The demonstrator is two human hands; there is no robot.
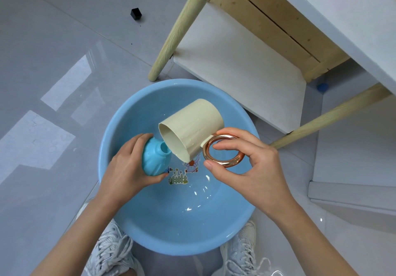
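— How far along is the mug washing?

— About midway, I'd judge. The mug (192, 125) is wet, with drips down its side. It hangs tilted over the basin (171, 228), its mouth turned toward the left fingertips.

— What holds it?

— The right hand (252, 166). Thumb and forefinger pinch the ring handle (230, 163), and the other fingers are loosely curved behind it.

— And the other one?

— The left hand (126, 168) is curled round a blue bottle (155, 162). The bottle's neck pokes out between fingertips and thumb, just at the mug's rim. I can't tell whether they touch.

— Is anything pouring?

— I can't tell. Shallow water (192, 198) lies below both sets of fingers. I reckon a rinse and setting the mug down are what's left.
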